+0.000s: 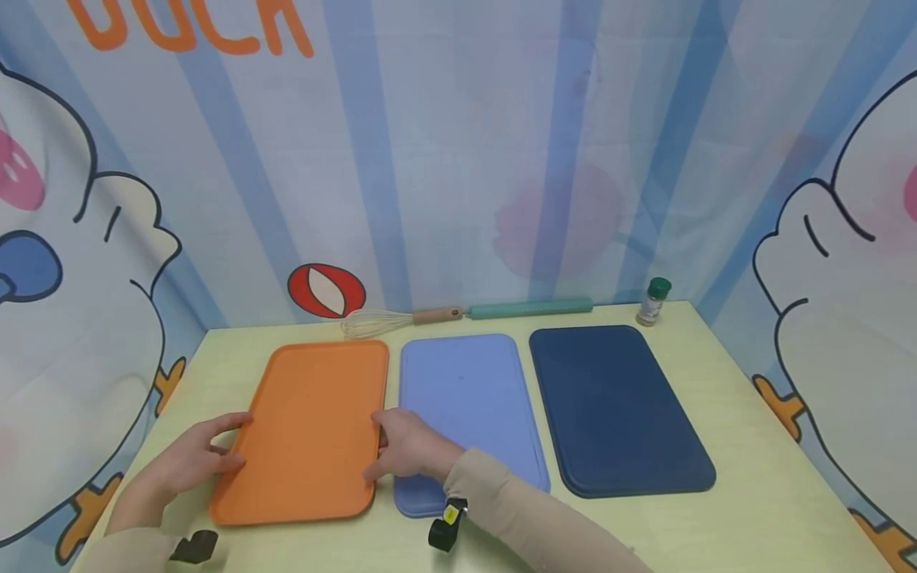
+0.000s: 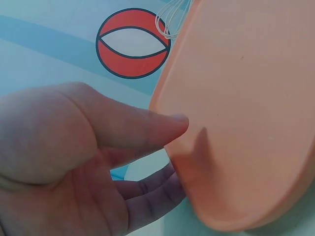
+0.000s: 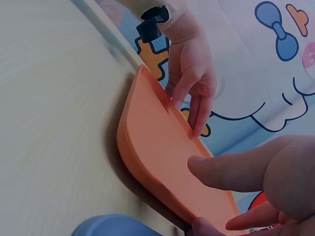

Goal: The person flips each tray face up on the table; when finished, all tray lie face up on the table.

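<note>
An orange tray [image 1: 308, 430] with a low raised rim lies at the left of the table, between both hands. My left hand [image 1: 192, 458] holds its left edge; in the left wrist view the thumb [image 2: 165, 127] lies over the rim and other fingers reach below it. At the opposite long edge, my right hand [image 1: 408, 446] grips the rim. The right wrist view shows a fingertip [image 3: 204, 226] at that edge, with the thumb over the tray face. A light blue tray [image 1: 466, 382] lies partly under the right forearm.
A dark blue tray [image 1: 616, 414] lies on the right of the pale yellow table [image 1: 759, 477]. Along the back edge are a whisk [image 1: 380, 321], a teal rod-like handle [image 1: 530, 308] and a green-capped small jar [image 1: 652, 302]. A printed cloth [image 1: 458, 159] hangs behind.
</note>
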`<state>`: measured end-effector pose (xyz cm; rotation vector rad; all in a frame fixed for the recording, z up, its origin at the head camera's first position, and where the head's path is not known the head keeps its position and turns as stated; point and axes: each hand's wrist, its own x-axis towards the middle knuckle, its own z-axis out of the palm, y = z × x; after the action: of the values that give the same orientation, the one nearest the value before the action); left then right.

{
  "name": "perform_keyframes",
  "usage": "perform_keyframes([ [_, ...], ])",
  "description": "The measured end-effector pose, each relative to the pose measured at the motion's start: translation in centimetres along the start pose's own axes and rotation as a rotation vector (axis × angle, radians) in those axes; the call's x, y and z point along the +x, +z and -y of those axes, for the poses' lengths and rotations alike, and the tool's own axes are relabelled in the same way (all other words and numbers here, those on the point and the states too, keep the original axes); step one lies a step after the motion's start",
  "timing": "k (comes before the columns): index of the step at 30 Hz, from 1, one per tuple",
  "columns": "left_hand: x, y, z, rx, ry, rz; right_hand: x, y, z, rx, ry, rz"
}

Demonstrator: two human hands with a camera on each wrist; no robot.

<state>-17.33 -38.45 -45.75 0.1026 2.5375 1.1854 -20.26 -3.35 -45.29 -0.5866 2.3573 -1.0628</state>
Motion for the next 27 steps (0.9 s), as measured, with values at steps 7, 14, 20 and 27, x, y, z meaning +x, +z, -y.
perform_keyframes([
  [7,-0.3,0.0,-0.1,0.001,0.012,0.006,0.0,-0.1,-0.1,-0.024,-0.015,0.005],
  [14,-0.4,-0.1,-0.1,0.002,-0.005,0.014,0.0,-0.1,-0.1,-0.049,-0.030,0.012],
  [20,-0.4,-0.1,-0.3,0.010,-0.023,0.007,-0.3,-0.6,-0.2,-0.050,-0.045,0.026],
  [27,-0.5,0.4,-0.9,0.095,-0.010,-0.069,-0.4,-1.3,-1.2,0.014,-0.067,0.036],
])
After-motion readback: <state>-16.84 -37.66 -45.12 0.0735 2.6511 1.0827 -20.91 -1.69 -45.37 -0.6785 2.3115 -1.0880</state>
